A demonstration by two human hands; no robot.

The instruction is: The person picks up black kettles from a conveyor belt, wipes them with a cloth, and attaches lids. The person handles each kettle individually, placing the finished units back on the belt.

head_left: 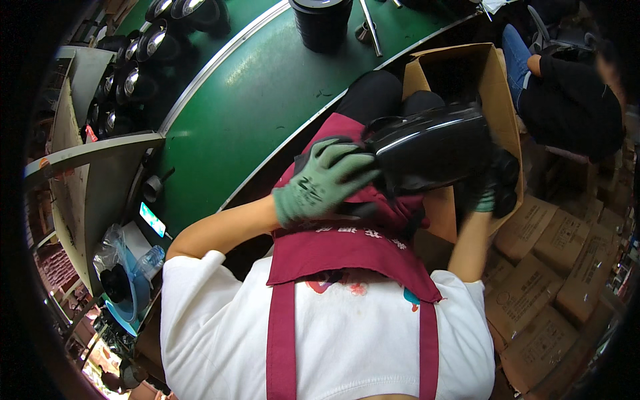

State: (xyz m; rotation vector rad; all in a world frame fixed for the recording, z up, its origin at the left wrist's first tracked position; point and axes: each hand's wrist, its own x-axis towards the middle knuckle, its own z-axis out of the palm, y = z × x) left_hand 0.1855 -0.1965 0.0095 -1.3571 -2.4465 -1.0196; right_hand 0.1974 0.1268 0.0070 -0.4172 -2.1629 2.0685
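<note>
A glossy black rounded vessel (433, 147), perhaps a pot or a bowl, is tilted over my lap. My left hand (327, 183), in a green glove with a dark palm, is at its left end, fingers bent and slightly apart against the edge. On the right, my right hand (490, 190) grips the vessel's other end; its fingers are mostly hidden and blurred. Just beyond the vessel stands an open cardboard box (503, 100), partly covered by it. A maroon apron (347, 260) lies under my hands.
A green-topped table (247, 107) curves along the left and front. A stack of black round containers (321, 23) and a metal tool (371, 30) stand on it. Black pans (157, 43) crowd the far left. Closed cartons (527, 287) pile up at right. A seated person (567, 100) is beyond the box.
</note>
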